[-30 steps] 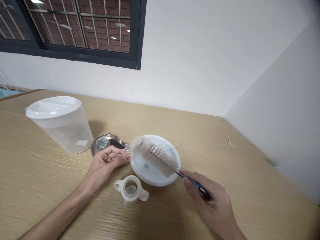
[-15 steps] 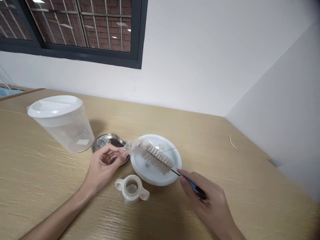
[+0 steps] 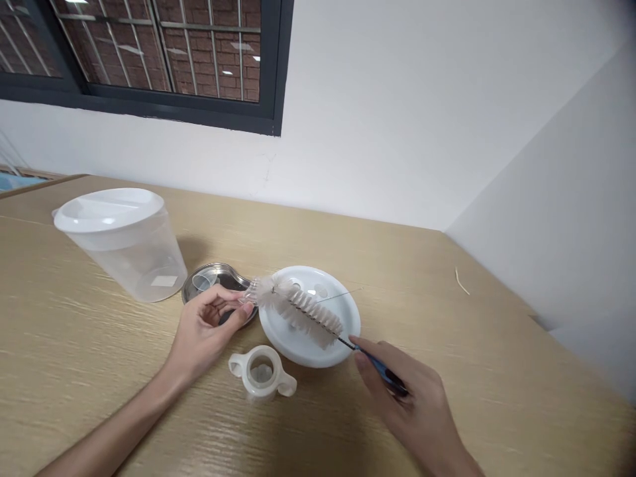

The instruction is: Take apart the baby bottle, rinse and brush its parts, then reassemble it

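"What do we have in our right hand (image 3: 415,397)?"

"We have its fingers wrapped around the blue handle of a long brush with thick white bristles (image 3: 311,315). From that grip the bristles slant away, up and to the left."

"And our left hand (image 3: 209,324)?"

"There we pinch a small, clear, ribbed piece (image 3: 250,295) between thumb and fingers. The brush's tip meets it on the right of that pinch; we cannot tell how far the bristles go in."

"So the brush spans the space between our two grips. What sits under it?"

"A round, shallow white dish (image 3: 301,352), right of the left-hand grip, with a thin metal wire (image 3: 342,295) across its far rim."

"And behind our left fingers?"

"We see a shiny, kidney-shaped metal tray (image 3: 190,285) with a clear plastic piece (image 3: 205,282) in it. Farther left of that grip stands a translucent, white-lidded plastic container (image 3: 134,258)."

"Nearer to us than the pinch?"

"A whitish, two-handled plastic ring (image 3: 262,392), upright, just beside the dish."
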A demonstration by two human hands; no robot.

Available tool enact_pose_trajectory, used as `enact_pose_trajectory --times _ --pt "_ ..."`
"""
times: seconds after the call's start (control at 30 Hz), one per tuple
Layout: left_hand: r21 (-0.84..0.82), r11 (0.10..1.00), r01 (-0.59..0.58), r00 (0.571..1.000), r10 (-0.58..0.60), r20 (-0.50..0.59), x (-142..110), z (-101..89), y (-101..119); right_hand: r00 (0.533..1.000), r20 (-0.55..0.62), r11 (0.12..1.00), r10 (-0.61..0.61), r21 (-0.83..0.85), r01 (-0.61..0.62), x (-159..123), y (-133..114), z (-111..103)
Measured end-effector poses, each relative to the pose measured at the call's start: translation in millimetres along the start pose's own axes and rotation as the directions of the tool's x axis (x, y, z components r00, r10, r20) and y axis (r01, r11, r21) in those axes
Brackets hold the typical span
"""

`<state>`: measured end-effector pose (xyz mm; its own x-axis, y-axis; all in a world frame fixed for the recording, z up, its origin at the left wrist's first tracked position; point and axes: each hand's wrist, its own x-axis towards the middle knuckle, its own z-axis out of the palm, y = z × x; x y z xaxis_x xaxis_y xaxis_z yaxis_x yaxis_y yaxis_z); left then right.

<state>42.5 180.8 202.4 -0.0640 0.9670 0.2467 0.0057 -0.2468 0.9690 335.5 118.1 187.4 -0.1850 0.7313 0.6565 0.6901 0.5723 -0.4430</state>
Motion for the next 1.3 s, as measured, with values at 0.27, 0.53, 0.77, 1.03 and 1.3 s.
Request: enact_pose_trajectory --times 0.27,0.53,0.77,1.03,1.3 --pt "0.042 0.999 0.0 1.0 0.001 -0.002 0 -0.8 0 0.993 -0.08 0.996 0.087 0.016 -0.086 -4 2 -2" --pt "0.002 0.994 0.11 0.992 -0.11 0.059 -2 -3.8 -2 0.989 -0.038 0.989 -0.144 -0.05 0.143 1 -5 2" --pt "-0.027 0.988 0.153 0.987 -0.151 0.053 -1 -2.9 1 0.98 -0.034 0.974 -0.197 -0.121 0.191 0 1 2" --pt "-0.068 0.985 0.158 0.987 -0.157 0.022 1 -5.0 6 0.988 -0.103 0.989 -0.113 -0.106 0.102 -1 2 -4" --pt "-0.042 0.986 0.162 0.986 -0.159 0.056 -1 -2.9 3 0.986 -0.059 0.985 -0.158 -0.075 0.153 -2 -9 0"
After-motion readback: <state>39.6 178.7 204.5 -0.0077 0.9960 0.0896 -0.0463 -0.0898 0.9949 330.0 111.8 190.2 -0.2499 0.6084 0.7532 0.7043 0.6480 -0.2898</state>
